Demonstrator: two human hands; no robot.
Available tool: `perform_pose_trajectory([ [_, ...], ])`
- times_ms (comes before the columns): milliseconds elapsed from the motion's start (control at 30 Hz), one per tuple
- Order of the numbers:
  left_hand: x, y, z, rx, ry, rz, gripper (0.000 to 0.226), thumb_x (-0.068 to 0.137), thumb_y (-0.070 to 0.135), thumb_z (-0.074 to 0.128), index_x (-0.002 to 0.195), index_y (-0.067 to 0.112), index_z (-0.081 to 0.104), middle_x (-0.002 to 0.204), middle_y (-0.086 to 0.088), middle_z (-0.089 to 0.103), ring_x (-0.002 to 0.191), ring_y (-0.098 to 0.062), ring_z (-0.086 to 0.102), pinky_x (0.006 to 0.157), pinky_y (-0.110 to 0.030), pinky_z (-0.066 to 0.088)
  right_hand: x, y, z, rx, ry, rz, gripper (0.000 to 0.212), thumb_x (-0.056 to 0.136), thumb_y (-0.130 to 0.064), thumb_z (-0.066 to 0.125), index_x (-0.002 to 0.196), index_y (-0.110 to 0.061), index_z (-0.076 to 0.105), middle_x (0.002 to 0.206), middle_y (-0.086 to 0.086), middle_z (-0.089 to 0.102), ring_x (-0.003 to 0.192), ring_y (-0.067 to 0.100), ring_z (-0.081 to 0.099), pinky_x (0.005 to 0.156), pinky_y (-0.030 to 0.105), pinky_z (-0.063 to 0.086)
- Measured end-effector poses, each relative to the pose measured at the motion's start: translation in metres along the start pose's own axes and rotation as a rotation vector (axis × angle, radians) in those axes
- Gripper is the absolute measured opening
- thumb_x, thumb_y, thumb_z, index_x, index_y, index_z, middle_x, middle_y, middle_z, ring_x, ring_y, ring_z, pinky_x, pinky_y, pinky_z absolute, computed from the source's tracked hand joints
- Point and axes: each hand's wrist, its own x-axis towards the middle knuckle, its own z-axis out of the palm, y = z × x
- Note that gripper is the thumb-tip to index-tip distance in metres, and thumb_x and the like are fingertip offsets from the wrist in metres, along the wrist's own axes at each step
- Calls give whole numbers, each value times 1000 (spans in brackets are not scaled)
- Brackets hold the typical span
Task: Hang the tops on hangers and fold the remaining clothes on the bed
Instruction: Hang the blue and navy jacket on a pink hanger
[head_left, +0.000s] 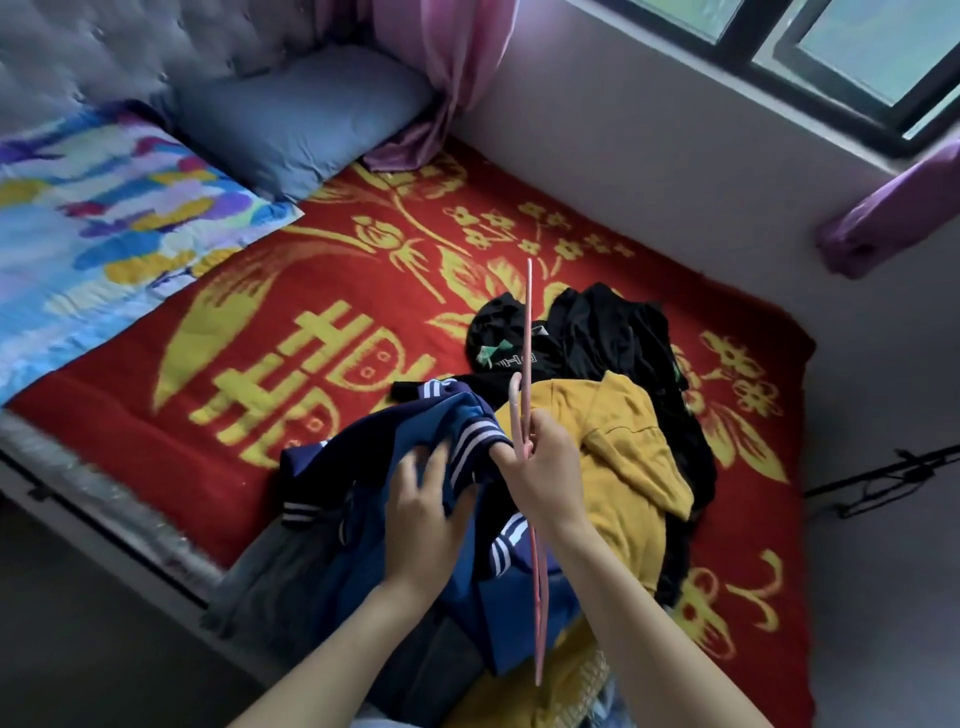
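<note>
Both hands work over the clothes pile: the right hand (540, 462) is closed around a pink hanger (531, 467) held edge-on, while the left hand (423, 512), fingers curled, clutches the navy striped-trim top (395, 447). Beside them lie a mustard hoodie (618, 457) and black garments (597, 332) on the red-and-gold bedspread (322, 332), below a blue pillow (301, 114) and a window (831, 47).

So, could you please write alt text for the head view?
The right hand holds a pink hanger edge-on while the left hand grips a navy top on a red bedspread, beside yellow and black clothes.
</note>
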Motion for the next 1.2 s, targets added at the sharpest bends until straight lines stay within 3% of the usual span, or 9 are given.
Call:
perform_pose_trajectory([
  [100, 6, 1, 6, -62, 31, 52, 33, 91, 21, 54, 117, 4, 64, 99, -14, 68, 93, -30, 64, 81, -39, 52, 3, 4, -8, 131, -9, -7, 19, 76, 4, 56, 69, -5, 42, 57, -1, 35, 53, 13, 29, 49, 20, 27],
  [167, 8, 5, 3, -195, -13, -34, 19, 88, 9, 62, 105, 12, 71, 91, -3, 72, 86, -16, 67, 79, -32, 52, 4, 12, -13, 206, -22, 23, 24, 75, 6, 56, 66, -8, 39, 58, 1, 36, 56, 17, 32, 54, 29, 29],
  [300, 17, 3, -15, -320, -120, -65, 26, 75, 2, 75, 79, 28, 70, 74, 25, 68, 71, 9, 61, 72, -11, 45, 6, 28, -24, 149, -96, 37, 36, 76, 7, 55, 63, -21, 36, 60, -4, 39, 57, 14, 34, 60, 30, 32],
  [400, 26, 2, -31, -192, -73, 40, 14, 77, 11, 75, 87, 19, 76, 77, 12, 70, 76, -3, 64, 75, -21, 50, 8, 37, -34, 157, -184, 84, 33, 78, 4, 61, 66, -19, 41, 64, -2, 44, 63, 15, 42, 59, 28, 36],
  [500, 37, 4, -49, 60, 18, 115, 15, 81, 14, 72, 95, 16, 75, 82, -9, 68, 80, -27, 64, 73, -40, 51, 9, 45, -52, 256, -215, 148, 18, 83, -1, 63, 72, -11, 55, 57, -1, 47, 52, 9, 42, 42, 17, 34],
  [600, 47, 9, -60, 244, 88, 125, 18, 83, 11, 68, 100, 15, 74, 85, -15, 67, 80, -35, 63, 68, -39, 49, 9, 51, -77, 232, -156, 154, 7, 87, -13, 63, 84, -17, 67, 41, -13, 46, 37, 1, 37, 37, 12, 26],
  [733, 57, 5, -64, 328, 97, 72, 21, 89, 14, 61, 108, 14, 71, 98, -15, 68, 88, -37, 62, 71, -40, 50, 9, 63, -107, 122, -32, 67, 16, 85, -15, 67, 72, -23, 69, 53, -10, 61, 50, 1, 51, 49, 13, 37],
  [967, 69, -3, -59, 400, 113, 37, 24, 95, 16, 51, 110, 7, 68, 93, -13, 69, 77, -31, 62, 57, -30, 41, -7, 72, -145, 108, -36, -16, 27, 86, -4, 62, 64, -17, 66, 40, -8, 48, 41, 4, 43, 44, 11, 30],
  [1200, 69, -1, -52, 378, 172, 90, 21, 94, 12, 51, 103, 2, 68, 86, -17, 68, 72, -35, 62, 57, -35, 45, -7, 62, -139, 72, -332, 94, 20, 87, -10, 63, 67, -9, 67, 40, -9, 40, 41, 4, 31, 43, 15, 25],
])
